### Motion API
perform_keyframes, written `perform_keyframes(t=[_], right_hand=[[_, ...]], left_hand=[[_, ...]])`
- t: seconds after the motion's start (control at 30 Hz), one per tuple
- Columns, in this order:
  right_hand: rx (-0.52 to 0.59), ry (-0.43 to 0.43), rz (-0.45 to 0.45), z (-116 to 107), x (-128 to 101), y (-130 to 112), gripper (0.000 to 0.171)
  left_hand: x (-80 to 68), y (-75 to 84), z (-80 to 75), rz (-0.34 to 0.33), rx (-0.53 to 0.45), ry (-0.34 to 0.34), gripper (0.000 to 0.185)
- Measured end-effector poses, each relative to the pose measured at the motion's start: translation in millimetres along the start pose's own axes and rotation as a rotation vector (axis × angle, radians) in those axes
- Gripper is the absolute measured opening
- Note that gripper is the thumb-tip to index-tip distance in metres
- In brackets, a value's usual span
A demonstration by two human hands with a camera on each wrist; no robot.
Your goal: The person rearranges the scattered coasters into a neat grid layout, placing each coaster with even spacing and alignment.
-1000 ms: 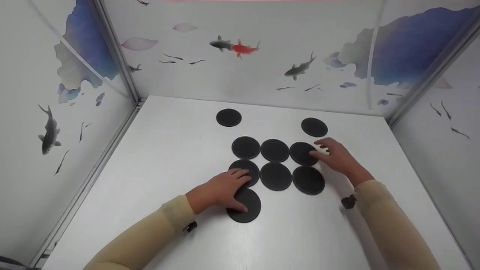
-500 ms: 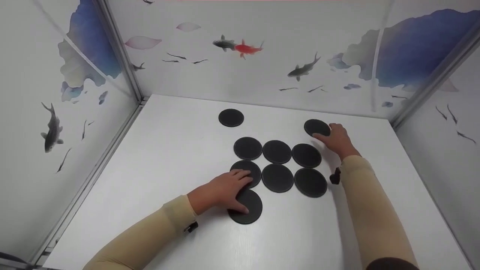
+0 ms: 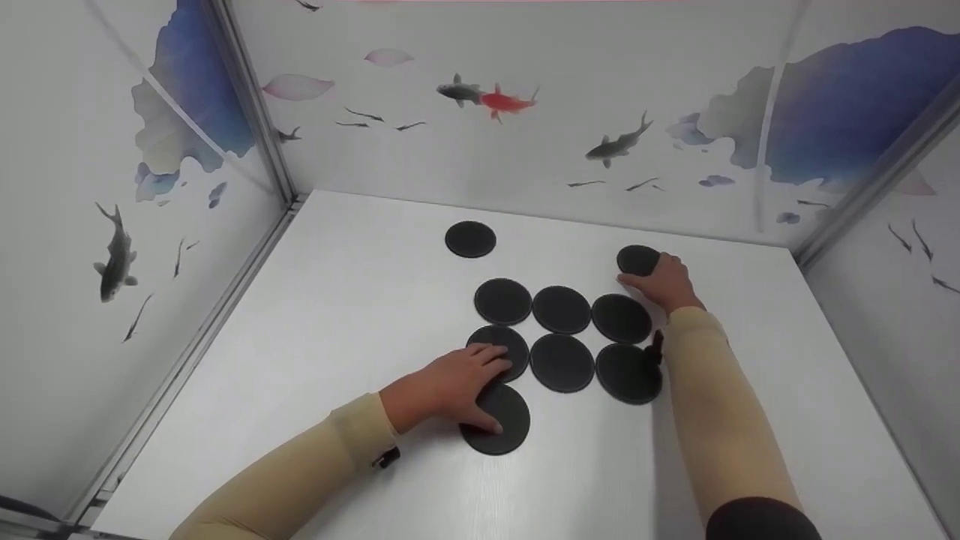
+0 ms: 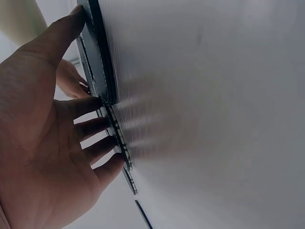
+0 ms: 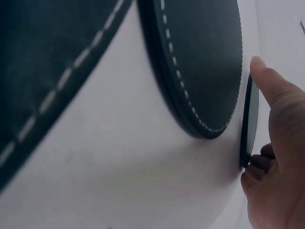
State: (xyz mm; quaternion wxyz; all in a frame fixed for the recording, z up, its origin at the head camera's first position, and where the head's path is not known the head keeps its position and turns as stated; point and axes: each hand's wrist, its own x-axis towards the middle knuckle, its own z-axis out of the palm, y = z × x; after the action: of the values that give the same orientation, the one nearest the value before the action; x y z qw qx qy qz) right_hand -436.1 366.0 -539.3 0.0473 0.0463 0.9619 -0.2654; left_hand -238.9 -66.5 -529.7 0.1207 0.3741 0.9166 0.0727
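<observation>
Several round black coasters lie flat on the white table. My left hand (image 3: 459, 386) spans two of them in the head view. Its thumb rests on the nearest coaster (image 3: 513, 412), and its spread fingertips touch the coaster behind it (image 3: 491, 334). At the back right, my right hand (image 3: 664, 283) holds another coaster (image 3: 637, 258) by its edge. In the right wrist view the thumb lies at one side of that coaster (image 5: 251, 119), with the fingers curled at the other. White stitching runs round a nearer coaster (image 5: 205, 62).
The other coasters sit edge to edge in two rows, among them a middle one (image 3: 562, 309). A lone coaster (image 3: 470, 239) lies at the back left. Panels painted with fish, such as the back wall (image 3: 525, 157), enclose the table (image 3: 337, 300).
My right hand has moved from the right end of the far row to the back right coaster and closed round its edge. The left hand stays on its two coasters.
</observation>
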Motion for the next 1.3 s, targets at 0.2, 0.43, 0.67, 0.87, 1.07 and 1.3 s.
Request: perform_keyframes(t=[0.2,0.43,0.67,0.87,1.07,1.3], right_hand=[[0.029,0.019,0.025,3,2,0,0.124],[0.043,0.017,0.066,4,7,0,0.125],[0.073,0.042,0.096,8,16,3,0.132],[0.079,0.079,0.081,13,18,5,0.130],[0.057,0.105,0.047,12,19,10,0.118],[-0.007,0.131,0.006,7,19,5,0.105]], left_hand=[[-1.1,1.1,0.2,0.000,-0.006,0.008,0.105],[2.6,-1.7,2.5,-0.005,0.029,0.000,0.107],[1.6,-1.4,2.4,-0.007,0.021,0.006,0.106],[-0.5,-1.3,5.1,-0.014,-0.004,0.000,0.106],[0.7,-1.9,6.0,-0.007,0.012,0.009,0.105],[1.1,-2.4,5.1,0.003,0.005,0.023,0.105]])
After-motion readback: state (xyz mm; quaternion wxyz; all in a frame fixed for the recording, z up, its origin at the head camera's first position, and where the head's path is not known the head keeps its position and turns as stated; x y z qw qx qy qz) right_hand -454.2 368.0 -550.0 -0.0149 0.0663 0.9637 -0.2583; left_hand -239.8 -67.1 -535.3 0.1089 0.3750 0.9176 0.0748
